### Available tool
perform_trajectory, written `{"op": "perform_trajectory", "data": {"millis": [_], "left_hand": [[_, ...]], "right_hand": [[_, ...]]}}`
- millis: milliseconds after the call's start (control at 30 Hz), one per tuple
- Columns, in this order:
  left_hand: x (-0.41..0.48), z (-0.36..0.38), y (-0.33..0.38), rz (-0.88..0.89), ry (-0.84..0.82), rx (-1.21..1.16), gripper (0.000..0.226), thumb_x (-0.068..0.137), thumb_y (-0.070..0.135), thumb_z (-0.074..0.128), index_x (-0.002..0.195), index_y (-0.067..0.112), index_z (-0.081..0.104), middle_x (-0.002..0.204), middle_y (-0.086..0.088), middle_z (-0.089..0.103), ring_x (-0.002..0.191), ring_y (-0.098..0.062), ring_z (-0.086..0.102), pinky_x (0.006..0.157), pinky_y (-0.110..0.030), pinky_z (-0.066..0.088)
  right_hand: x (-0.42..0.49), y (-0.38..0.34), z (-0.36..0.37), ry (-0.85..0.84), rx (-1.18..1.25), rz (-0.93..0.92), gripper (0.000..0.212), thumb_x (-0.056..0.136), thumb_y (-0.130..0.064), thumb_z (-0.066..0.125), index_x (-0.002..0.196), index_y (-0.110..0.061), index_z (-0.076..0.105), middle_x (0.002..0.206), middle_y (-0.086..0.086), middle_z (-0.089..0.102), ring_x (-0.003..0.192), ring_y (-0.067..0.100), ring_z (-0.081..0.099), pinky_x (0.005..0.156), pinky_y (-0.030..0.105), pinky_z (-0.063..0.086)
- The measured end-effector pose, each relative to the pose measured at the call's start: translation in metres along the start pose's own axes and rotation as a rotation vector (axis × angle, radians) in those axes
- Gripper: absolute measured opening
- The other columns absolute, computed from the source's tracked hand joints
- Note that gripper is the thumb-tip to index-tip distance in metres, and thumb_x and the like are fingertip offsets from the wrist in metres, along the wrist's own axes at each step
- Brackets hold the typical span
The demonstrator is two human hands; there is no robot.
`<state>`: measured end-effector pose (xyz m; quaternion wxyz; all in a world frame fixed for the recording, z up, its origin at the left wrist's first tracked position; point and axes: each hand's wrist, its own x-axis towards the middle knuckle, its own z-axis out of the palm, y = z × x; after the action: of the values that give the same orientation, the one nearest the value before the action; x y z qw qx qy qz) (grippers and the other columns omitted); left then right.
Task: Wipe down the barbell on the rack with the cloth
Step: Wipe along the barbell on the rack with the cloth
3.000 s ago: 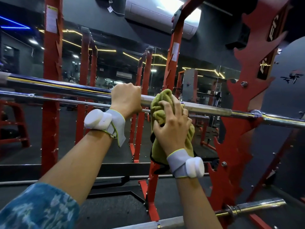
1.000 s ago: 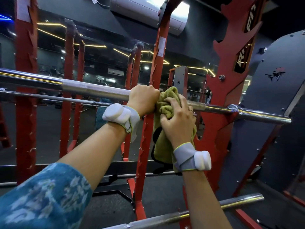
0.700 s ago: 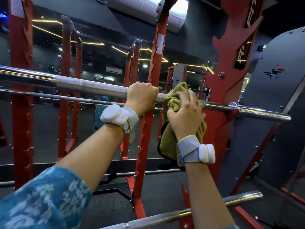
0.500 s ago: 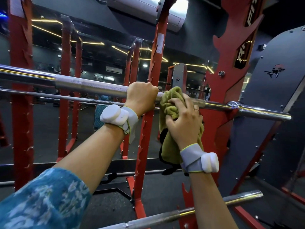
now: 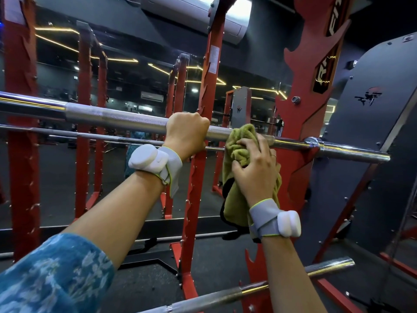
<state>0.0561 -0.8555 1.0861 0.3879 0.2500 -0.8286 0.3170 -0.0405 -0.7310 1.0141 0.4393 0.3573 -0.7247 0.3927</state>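
Note:
A steel barbell point(image 5: 117, 117) runs across the view at chest height, resting on a red rack point(image 5: 302, 123). My left hand point(image 5: 187, 134) is wrapped in a fist around the bar near its middle. Just to its right, an olive-green cloth point(image 5: 239, 143) is draped over the bar and hangs down below it. My right hand point(image 5: 255, 168) grips the cloth and presses it against the bar. Both wrists carry grey straps with white pods. The bar's sleeve end point(image 5: 356, 152) sticks out past the rack on the right.
A red upright point(image 5: 198, 177) stands right behind the bar between my hands. A second bar point(image 5: 248, 288) lies low across the bottom. A dark grey panel point(image 5: 372, 132) fills the right side. A wall mirror behind reflects more red uprights.
My right hand and the cloth have slid back and forth along the bar, ending slightly right with a small gap from my left hand. The left hand has kept its grip.

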Motion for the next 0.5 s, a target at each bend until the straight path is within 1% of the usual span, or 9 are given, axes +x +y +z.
{"op": "perform_trajectory", "data": {"millis": [100,167,200,267,300,367,433,500], "left_hand": [[0.0,-0.001,0.0,-0.025,-0.023,-0.025,0.02,0.082,0.026,0.059,0.098,0.015,0.063,0.091,-0.005,0.065,0.084,-0.028,0.063,0.06,-0.031,0.035],[0.001,-0.003,0.003,-0.044,-0.031,-0.051,0.023,0.081,0.031,0.061,0.097,0.015,0.063,0.091,-0.006,0.065,0.084,-0.028,0.062,0.061,-0.031,0.035],[0.002,-0.003,0.004,-0.045,-0.034,-0.067,0.025,0.081,0.033,0.062,0.097,0.014,0.063,0.091,-0.006,0.065,0.084,-0.028,0.062,0.061,-0.032,0.036],[0.004,-0.005,0.007,-0.025,-0.033,-0.097,0.026,0.08,0.035,0.063,0.095,0.013,0.063,0.089,-0.007,0.064,0.082,-0.028,0.062,0.061,-0.032,0.037],[0.006,-0.006,0.009,-0.009,-0.033,-0.106,0.027,0.08,0.035,0.062,0.094,0.013,0.062,0.087,-0.007,0.063,0.08,-0.027,0.061,0.06,-0.032,0.037],[0.009,-0.006,0.013,0.021,-0.039,-0.125,0.026,0.079,0.035,0.062,0.093,0.013,0.062,0.08,-0.005,0.058,0.073,-0.024,0.057,0.06,-0.031,0.038],[0.015,-0.006,0.02,0.042,-0.053,-0.145,0.024,0.079,0.033,0.062,0.092,0.014,0.061,0.074,-0.002,0.049,0.067,-0.02,0.048,0.06,-0.031,0.038],[0.02,-0.006,0.023,0.061,-0.083,-0.152,0.023,0.078,0.033,0.063,0.091,0.015,0.06,0.074,0.0,0.046,0.067,-0.019,0.045,0.061,-0.03,0.037]], "right_hand": [[0.007,0.008,-0.004,-0.017,-0.031,0.118,0.039,0.073,-0.022,0.061,0.112,-0.024,0.06,0.141,-0.001,0.043,0.112,0.037,0.045,0.086,0.046,0.038],[0.017,0.004,-0.006,-0.023,-0.025,0.144,0.039,0.075,-0.022,0.06,0.114,-0.024,0.058,0.142,-0.002,0.041,0.116,0.036,0.043,0.089,0.047,0.038],[0.02,0.001,-0.006,-0.032,-0.029,0.126,0.04,0.075,-0.022,0.06,0.115,-0.024,0.058,0.143,-0.002,0.04,0.118,0.036,0.042,0.089,0.048,0.039],[0.02,-0.004,-0.004,-0.033,-0.051,0.021,0.041,0.074,-0.024,0.06,0.115,-0.023,0.059,0.142,0.0,0.042,0.119,0.038,0.042,0.088,0.05,0.04],[0.018,-0.005,-0.003,-0.02,-0.058,-0.043,0.042,0.072,-0.025,0.058,0.113,-0.021,0.06,0.14,0.003,0.045,0.117,0.039,0.044,0.085,0.051,0.041],[0.013,-0.002,-0.003,-0.005,-0.042,-0.099,0.045,0.067,-0.029,0.053,0.111,-0.02,0.062,0.137,0.005,0.048,0.113,0.04,0.047,0.082,0.05,0.042],[0.01,0.011,-0.005,-0.032,-0.01,-0.062,0.047,0.068,-0.03,0.051,0.113,-0.021,0.061,0.139,0.003,0.046,0.113,0.039,0.047,0.085,0.05,0.042],[0.013,0.023,-0.007,-0.054,-0.006,0.021,0.043,0.072,-0.028,0.054,0.114,-0.023,0.06,0.141,0.0,0.044,0.114,0.039,0.045,0.088,0.05,0.041]]}}
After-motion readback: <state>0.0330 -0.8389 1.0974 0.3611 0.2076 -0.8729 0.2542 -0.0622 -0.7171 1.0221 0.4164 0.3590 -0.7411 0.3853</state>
